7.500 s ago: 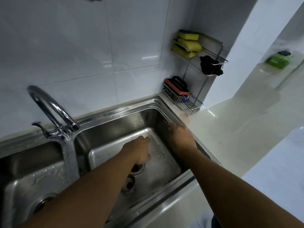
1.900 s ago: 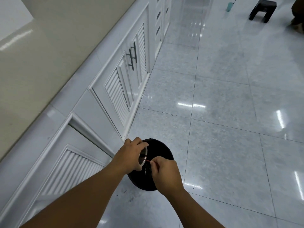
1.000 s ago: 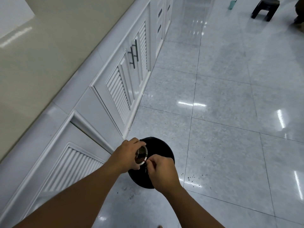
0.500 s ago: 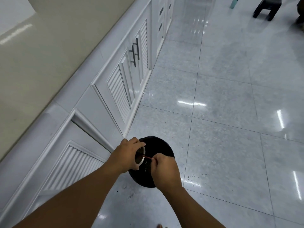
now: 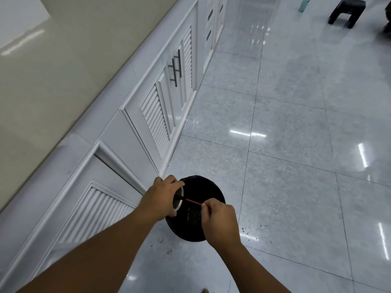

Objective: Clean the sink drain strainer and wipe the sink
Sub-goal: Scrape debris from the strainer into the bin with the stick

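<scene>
My left hand grips the round metal drain strainer, tilted so its open mouth faces right, above a black trash bin on the floor. My right hand pinches a thin red stick whose far end reaches into the strainer's mouth. Both hands hover over the bin's opening. The sink is out of view.
White louvred cabinet doors with metal handles run along the left under a beige counter. Dark specks dot the glossy grey floor tiles right of the bin. A black stool stands far off at the top right.
Since the sink view, I now stand over the bin holding the strainer. In the last second my right hand drew back to the right, pulling the red stick out across the strainer's mouth.
</scene>
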### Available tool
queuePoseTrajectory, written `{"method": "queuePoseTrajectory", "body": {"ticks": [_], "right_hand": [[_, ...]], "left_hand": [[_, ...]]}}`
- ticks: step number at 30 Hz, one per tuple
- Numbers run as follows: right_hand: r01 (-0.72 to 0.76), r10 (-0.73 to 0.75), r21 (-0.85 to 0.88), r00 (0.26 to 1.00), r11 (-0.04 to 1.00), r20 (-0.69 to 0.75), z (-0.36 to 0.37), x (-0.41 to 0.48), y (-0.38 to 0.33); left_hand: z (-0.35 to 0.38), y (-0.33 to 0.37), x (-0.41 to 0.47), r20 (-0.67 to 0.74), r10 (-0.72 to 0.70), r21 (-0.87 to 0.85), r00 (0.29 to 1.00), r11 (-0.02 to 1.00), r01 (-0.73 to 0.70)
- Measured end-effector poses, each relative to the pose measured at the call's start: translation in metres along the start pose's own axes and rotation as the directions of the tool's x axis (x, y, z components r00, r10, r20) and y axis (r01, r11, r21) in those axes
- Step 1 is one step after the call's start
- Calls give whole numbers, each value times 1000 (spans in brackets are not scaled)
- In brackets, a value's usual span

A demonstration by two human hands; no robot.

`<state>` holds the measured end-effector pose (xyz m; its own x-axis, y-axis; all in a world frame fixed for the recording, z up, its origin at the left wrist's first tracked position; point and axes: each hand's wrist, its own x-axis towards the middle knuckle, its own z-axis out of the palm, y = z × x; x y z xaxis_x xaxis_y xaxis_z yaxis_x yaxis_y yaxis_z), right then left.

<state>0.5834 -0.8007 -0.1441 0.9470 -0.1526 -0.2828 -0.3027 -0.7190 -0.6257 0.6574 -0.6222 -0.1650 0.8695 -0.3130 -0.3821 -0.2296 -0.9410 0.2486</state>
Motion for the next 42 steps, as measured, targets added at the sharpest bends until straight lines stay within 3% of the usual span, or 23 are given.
{"method": "queuePoseTrajectory", "body": {"ticks": [4, 8, 15, 21, 30, 37, 42], "right_hand": [[48, -47, 34, 999, 998, -21, -2, -3, -6], [91, -94, 50, 993, 995, 75, 10, -6, -14], [29, -28, 37, 999, 999, -43, -2, -3, -6], [52, -55, 55, 996, 997, 71, 11, -5, -14], [-40, 45, 148, 998, 988, -32, -8, -10, 7], [-83, 123, 376, 989, 923, -84, -24, -25, 3], [-44, 85, 350, 991, 936, -101, -50, -35, -26]], "left_hand": [[-1, -2, -1, -13, -17, -20, 1000, 1000, 17], [1, 0, -2, -15, -1, -61, 1000, 998, 0], [-1, -11, -6, -10, -7, -73, 1000, 997, 6], [4, -8, -6, -13, 14, -97, 1000, 995, -15], [5, -16, -8, -11, -8, -78, 1000, 997, 7], [1, -16, -21, -40, -36, -312, 999, 950, 22], [-28, -8, -44, -76, -26, -421, 997, 907, -8]]}}
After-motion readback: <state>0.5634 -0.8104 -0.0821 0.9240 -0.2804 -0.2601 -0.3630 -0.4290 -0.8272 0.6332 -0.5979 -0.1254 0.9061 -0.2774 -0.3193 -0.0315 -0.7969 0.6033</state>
